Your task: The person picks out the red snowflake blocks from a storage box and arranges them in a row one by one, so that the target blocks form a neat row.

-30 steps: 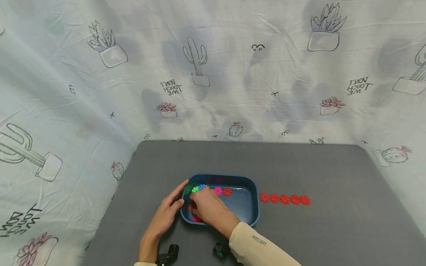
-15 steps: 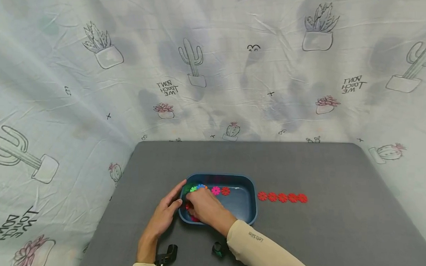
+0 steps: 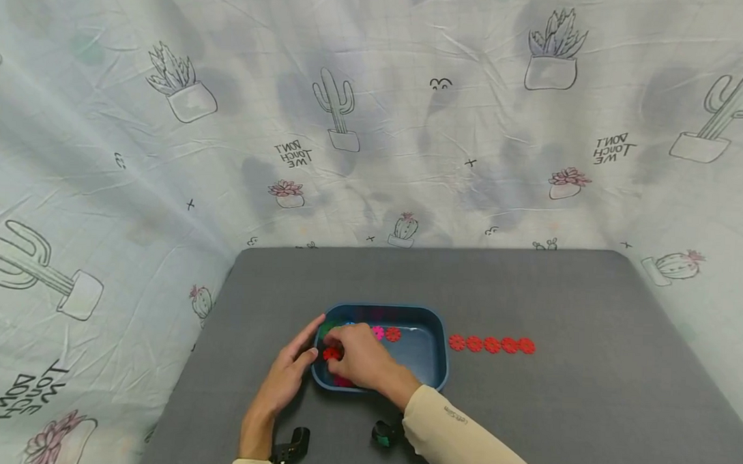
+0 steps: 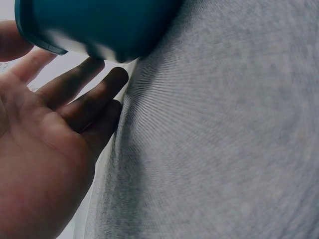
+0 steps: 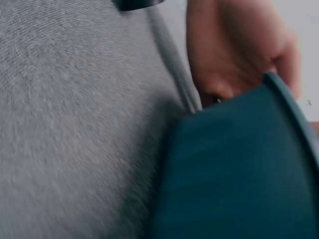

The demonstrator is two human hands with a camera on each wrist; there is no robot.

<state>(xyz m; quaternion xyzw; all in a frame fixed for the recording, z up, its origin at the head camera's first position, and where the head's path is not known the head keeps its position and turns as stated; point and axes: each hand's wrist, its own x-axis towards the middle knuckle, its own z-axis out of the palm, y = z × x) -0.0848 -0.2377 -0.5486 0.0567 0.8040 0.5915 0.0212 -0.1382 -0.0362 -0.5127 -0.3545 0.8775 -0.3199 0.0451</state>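
In the head view, a blue tray (image 3: 418, 356) holds several notched plastic discs. My right hand (image 3: 361, 354) reaches into its left part, with thumb and fingers curled round a red notched disc (image 3: 332, 353). Another red disc (image 3: 393, 334) and a pink disc (image 3: 377, 332) lie inside by the far wall, and the hand partly covers other discs. My left hand (image 3: 284, 376) rests against the tray's left end with its fingers extended; the left wrist view shows the fingers (image 4: 94, 102) along the tray's outside. In the right wrist view the tray wall (image 5: 239, 174) hides my right fingertips.
A row of several red discs (image 3: 492, 345) lies on the grey table (image 3: 574, 403) right of the tray. Black wrist devices, one at the left wrist (image 3: 291, 448) and one near the right (image 3: 384, 434), sit low over the table. A printed cloth (image 3: 375, 123) hangs behind.
My right hand has shifted slightly and turned, so the red disc between its thumb and fingers now shows more. The green disc is now mostly hidden. My left hand stays at the tray.
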